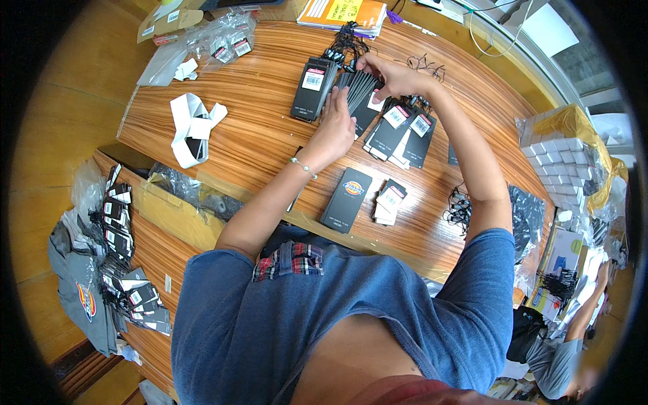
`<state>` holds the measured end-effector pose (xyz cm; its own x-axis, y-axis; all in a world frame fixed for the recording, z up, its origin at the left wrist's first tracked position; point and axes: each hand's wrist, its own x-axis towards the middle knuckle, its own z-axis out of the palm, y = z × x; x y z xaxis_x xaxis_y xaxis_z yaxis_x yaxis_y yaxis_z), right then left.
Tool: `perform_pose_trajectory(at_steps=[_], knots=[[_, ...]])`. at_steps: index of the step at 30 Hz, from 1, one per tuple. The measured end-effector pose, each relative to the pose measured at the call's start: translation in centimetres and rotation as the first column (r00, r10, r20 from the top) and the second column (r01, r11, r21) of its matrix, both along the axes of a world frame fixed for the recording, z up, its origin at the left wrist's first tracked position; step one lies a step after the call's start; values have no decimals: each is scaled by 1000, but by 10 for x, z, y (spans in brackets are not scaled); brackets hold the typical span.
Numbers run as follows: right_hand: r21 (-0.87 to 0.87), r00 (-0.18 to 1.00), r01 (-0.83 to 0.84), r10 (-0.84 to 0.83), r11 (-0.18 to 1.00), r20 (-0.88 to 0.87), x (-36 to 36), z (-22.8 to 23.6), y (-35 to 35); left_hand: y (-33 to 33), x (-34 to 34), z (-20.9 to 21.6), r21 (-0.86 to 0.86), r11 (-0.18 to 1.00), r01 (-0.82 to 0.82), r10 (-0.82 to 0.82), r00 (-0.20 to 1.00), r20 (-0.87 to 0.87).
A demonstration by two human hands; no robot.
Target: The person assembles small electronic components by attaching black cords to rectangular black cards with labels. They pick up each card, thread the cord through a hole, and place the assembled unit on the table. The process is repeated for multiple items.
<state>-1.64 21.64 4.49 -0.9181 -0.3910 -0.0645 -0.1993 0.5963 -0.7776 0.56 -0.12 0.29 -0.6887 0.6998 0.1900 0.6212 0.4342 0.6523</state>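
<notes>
Between my hands, near the far side of the table, stands a fanned stack of black hang tags (362,89). My left hand (335,128) presses its fingers along the near left side of the stack. At the far right of the stack, my right hand (393,76) curls its fingers over the tags' upper end. A neat pile of black tags with a white label (312,79) lies just left of them. To the right, more labelled tags (390,128) overlap in a spread pile. Black strings (347,46) bunch up beyond the stack.
Nearer me lie a black tag pile with a logo (347,199) and small white-labelled tags (389,202). A loose white label strip (191,128) curls at left. Stacked white boxes (560,158) stand at right; another person's arm (588,300) shows lower right. Tagged garments (81,283) lie left.
</notes>
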Motion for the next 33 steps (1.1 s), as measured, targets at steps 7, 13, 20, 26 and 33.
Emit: perform_pose_trajectory(at_steps=[7,13,20,26,33], knots=[[133,998,-40,33,990,50,-14,11,-6,-1,-5,2,37,999,3,-2,999,-34],[217,994,-86,68,972,87,-33,15,-13,0,-2,3,-21,999,-37,33,986,-162],[312,984,-155,120,937,130,-51,15,-15,6,11,31,-17,994,111,-108,901,-419],[368,958,-172,69,914,277,-70,12,-20,9,8,29,-97,994,58,-92,914,-395],[441,981,-133,53,888,188,-64,24,-28,12,0,19,27,999,47,-36,952,-305]])
